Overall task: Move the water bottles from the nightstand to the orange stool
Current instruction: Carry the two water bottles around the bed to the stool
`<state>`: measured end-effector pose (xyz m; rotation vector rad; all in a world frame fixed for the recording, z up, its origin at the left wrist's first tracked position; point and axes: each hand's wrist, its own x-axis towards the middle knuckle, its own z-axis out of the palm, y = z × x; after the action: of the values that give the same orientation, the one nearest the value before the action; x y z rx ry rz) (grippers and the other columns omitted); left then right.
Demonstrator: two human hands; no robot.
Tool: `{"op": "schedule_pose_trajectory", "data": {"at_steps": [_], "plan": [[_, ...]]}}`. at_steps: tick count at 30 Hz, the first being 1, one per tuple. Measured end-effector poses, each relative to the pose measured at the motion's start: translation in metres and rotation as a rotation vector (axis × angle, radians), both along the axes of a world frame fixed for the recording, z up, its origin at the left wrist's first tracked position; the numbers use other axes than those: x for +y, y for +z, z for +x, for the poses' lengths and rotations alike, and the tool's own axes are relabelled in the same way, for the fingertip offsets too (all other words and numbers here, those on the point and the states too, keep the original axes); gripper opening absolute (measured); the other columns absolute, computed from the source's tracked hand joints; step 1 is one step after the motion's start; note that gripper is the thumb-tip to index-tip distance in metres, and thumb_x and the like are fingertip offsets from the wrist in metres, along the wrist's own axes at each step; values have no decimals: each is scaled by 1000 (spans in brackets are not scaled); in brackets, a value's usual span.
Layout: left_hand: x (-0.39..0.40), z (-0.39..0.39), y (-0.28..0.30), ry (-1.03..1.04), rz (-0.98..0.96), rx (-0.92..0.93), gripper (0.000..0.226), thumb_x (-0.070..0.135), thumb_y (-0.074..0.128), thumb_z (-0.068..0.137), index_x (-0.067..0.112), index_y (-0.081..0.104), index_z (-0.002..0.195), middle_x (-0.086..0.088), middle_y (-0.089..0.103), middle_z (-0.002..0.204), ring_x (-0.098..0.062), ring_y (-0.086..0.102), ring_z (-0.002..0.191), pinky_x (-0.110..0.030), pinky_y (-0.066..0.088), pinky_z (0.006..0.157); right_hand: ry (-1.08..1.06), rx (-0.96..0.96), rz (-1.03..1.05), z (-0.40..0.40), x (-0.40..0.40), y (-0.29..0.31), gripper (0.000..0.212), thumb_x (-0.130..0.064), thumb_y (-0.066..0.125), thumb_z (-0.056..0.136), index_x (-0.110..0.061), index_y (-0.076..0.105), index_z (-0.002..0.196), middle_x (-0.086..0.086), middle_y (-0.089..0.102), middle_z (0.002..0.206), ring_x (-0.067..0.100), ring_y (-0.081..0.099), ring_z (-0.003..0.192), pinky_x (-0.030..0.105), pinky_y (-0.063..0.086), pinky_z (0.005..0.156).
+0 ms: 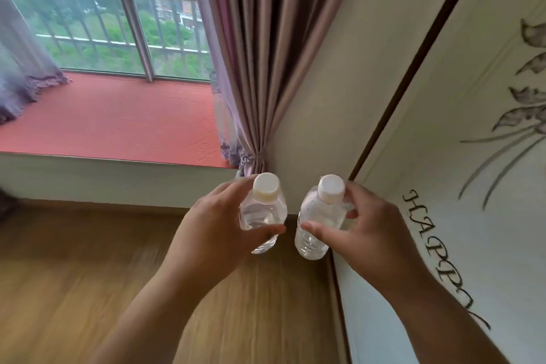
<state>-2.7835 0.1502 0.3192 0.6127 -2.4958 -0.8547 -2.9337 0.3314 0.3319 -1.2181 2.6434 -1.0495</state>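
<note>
I hold two small clear water bottles with white caps in the air above the wooden floor. My left hand [215,233] is shut around the left bottle [263,211], thumb across its front. My right hand [372,233] grips the right bottle [317,216] by its shoulder. Both bottles stay upright and a small gap separates them. Neither the nightstand nor the orange stool is in view.
A window seat with a red-orange cushion [118,121] runs along the far side under the window. A tied mauve curtain [266,68] hangs in the corner. A white wardrobe door with lettering [443,216] stands close on the right. Wooden floor [74,275] lies below.
</note>
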Motion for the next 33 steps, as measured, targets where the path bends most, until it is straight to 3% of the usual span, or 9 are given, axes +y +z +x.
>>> {"op": "schedule_pose_trajectory", "data": {"at_steps": [3,8,13,19,23,26,29,33], "plan": [[-37,12,-2,108,2,-4,73,66,79,64,41,55,128,25,62,116,-1,61,97,-31,53,82,88,-5,27,-7,-43,-4,60,-66,81,63,-41,61,114,-28,63,94,-6,60,86,19,52,68],[-86,34,-7,312,26,-14,72,64,79,66,41,56,130,24,62,117,-1,61,97,-32,54,81,316,-41,-1,-20,-134,-15,58,-63,83,64,-39,63,114,-27,66,95,-8,60,88,6,45,66],[-112,55,-5,589,10,-50,74,65,79,65,41,55,131,29,59,122,3,61,98,-14,48,76,581,-56,-13,-29,-232,-26,66,-69,78,66,-36,61,120,-20,67,106,6,64,94,33,58,76],[-123,59,9,965,-17,-9,75,60,86,57,46,57,125,35,61,114,3,62,99,-20,52,82,874,-39,-89,-34,-328,-10,64,-61,86,59,-41,62,115,-35,54,95,3,56,85,8,37,68],[-114,53,10,1182,-3,19,71,57,87,59,43,60,123,30,65,110,2,63,98,-25,54,83,1114,-150,-96,-26,-369,-20,63,-61,85,58,-48,61,116,-37,58,100,4,60,98,26,50,82],[-96,43,5,1316,5,24,67,57,86,61,49,58,121,38,58,111,9,59,96,-17,50,78,1244,-256,-91,-21,-387,-33,67,-63,83,57,-50,60,119,-32,62,110,3,61,107,36,54,89],[-82,36,0,1417,39,-4,66,61,85,60,50,56,119,41,55,112,13,56,96,-9,45,75,1351,-315,-76,-16,-397,-40,70,-66,82,56,-48,61,121,-27,64,115,6,63,109,39,55,89],[-76,28,-3,1509,65,-46,72,68,81,58,54,51,121,39,57,109,10,59,94,-11,44,76,1439,-307,-77,-15,-404,-38,67,-62,85,59,-46,61,120,-28,64,113,3,64,103,35,56,85]]}}
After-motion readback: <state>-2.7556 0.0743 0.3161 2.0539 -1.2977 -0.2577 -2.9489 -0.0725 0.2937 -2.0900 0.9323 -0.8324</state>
